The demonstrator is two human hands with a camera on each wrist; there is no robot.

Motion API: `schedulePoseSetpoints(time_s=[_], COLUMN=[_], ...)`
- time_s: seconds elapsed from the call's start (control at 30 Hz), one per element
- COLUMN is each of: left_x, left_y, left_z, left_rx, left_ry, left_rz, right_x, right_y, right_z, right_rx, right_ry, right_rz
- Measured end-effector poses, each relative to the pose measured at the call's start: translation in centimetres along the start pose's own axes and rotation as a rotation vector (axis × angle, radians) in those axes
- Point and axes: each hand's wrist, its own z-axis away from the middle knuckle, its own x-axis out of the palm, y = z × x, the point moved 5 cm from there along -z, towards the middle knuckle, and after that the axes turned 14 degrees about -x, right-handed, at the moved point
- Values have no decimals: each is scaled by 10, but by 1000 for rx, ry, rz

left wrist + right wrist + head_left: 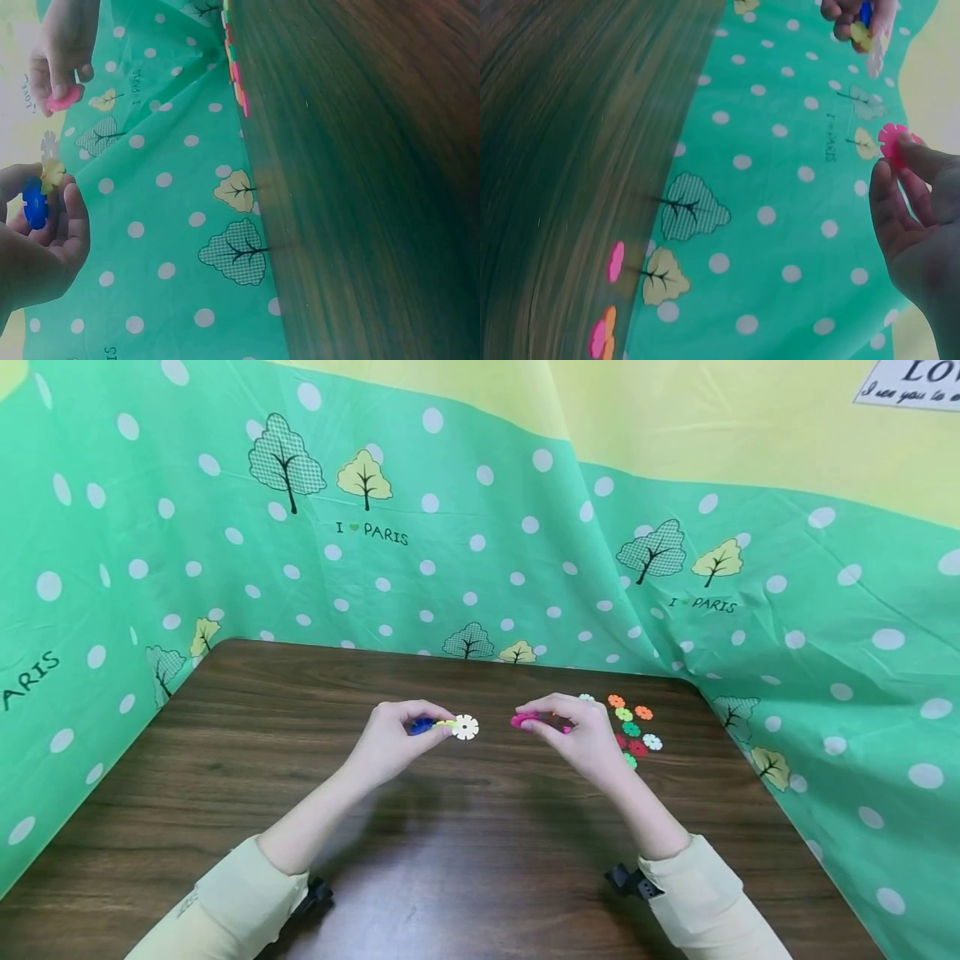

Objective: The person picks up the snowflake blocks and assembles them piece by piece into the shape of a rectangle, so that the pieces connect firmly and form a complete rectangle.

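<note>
My left hand (390, 739) pinches a short chain of joined snowflake discs above the table. In the left wrist view a blue disc (34, 202) and a yellow disc (52, 175) show between thumb and fingers, and a white disc (466, 727) sticks out toward the right. To the right of it, apart, my right hand (581, 735) pinches a pink snowflake disc (893, 144) between thumb and fingertips. Its notched rim shows in the right wrist view. The two hands face each other and the pink disc does not touch the white one.
Several loose discs lie on the brown wooden table (225, 760) beyond and right of my right hand, among them an orange disc (643, 712), a green disc (632, 727) and a white disc (652, 742). A green dotted curtain (480, 568) hangs behind the table.
</note>
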Motion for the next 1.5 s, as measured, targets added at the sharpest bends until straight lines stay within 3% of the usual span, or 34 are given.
schedulePoseSetpoints(time_s=[0.17,0.53,0.93,1.2,1.43,1.5], left_x=[4,8,11,11,6,6], left_y=[3,3,3,1,33,33], left_z=[0,-1,0,-1,17,17], left_rx=[-11,48,52,32,35,33], left_ry=[-3,-23,-30,-24,-37,-36], left_rz=[0,23,10,-4,1,-4], right_x=[9,22,26,20,21,22], right_y=[-7,-12,-15,-40,-48,-48], right_z=[-2,-7,-6,-16,-19,-19], right_rx=[-31,-81,-43,-61,-70,-67], right_ry=[-1,-41,-24,-24,-32,-28], right_rz=[-66,-28,-24,-40,-36,-27])
